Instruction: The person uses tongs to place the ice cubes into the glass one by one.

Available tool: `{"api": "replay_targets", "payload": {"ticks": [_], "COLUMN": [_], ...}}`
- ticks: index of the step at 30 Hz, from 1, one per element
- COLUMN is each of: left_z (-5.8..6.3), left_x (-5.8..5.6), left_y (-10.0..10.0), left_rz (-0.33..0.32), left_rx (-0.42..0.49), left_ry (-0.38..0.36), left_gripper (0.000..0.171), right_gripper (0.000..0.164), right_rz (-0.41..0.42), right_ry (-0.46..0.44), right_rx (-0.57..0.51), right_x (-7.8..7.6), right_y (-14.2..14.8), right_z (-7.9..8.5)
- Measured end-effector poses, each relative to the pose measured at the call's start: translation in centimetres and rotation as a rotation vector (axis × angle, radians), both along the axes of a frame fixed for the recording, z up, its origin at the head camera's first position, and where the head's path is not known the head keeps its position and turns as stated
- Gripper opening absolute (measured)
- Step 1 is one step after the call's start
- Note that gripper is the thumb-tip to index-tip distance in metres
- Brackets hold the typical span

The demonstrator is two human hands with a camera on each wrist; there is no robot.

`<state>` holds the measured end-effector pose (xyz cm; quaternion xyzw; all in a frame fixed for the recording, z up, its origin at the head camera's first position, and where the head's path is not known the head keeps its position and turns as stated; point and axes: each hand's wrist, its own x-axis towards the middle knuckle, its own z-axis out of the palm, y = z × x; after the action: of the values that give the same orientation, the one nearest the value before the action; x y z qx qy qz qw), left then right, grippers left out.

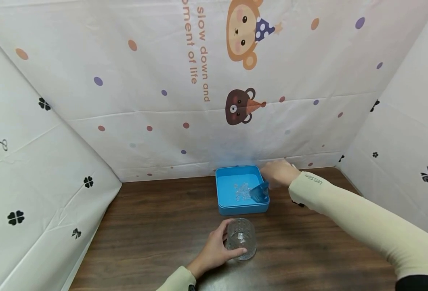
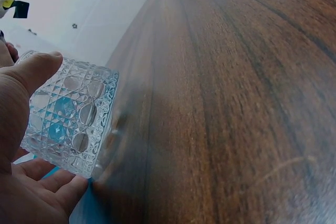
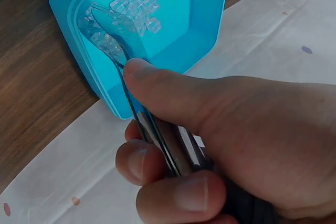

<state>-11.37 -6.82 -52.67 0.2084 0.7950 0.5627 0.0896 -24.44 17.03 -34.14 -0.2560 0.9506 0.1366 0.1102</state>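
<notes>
While your right hand (image 1: 280, 173) grips a translucent utensil (image 1: 259, 192), blue box (image 1: 241, 210) beside it, left hand (image 1: 215, 247) clasped around a glass (image 1: 242, 234).

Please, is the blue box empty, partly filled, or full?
Partly filled: clear pieces lie on the floor of the blue box, with bare blue around them; the right hand holds a scoop in it.
</notes>
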Motion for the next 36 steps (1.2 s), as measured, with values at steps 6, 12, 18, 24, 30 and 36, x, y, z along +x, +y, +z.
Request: {"api": "replay_targets", "payload": {"ticks": [6,12,18,24,30,36], "left_z": [-0.1,-0.3,-0.1,-0.1,0.0,0.1], "left_x": [0.0,0.0,0.0,-0.1,-0.1,0.0], "left_y": [0.0,-0.1,0.0,0.0,0.0,-0.1], "left_rz": [0.003,0.006,-0.001,-0.007,-0.006,-0.008], "left_rx": [-0.001,-0.002,0.01,0.024,0.024,0.034], "left_ry": [0.0,-0.005,-0.002,-0.007,-0.011,0.001], "left_gripper": [0.077,0.077,0.076,0.076,0.076,0.076], "right_gripper": [0.017,0.017,0.018,0.022,0.02,0.018], "right_rz": [0.029,0.054,0.079,0.108,0.097,0.088], "right_ry": [0.032,0.071,0.128,0.148,0.124,0.12], "right_rx": [0.009,0.018,0.014,0.036,0.038,0.017], "right_x": [-0.2,-0.5,-0.7,-0.9,-1.0,-1.2], "right_y": [0.1,-0.2,-0.5,-0.9,-1.0,-0.8], "right_z": [-0.1,-0.5,-0.9,-1.3,-1.6,-1.7]}}
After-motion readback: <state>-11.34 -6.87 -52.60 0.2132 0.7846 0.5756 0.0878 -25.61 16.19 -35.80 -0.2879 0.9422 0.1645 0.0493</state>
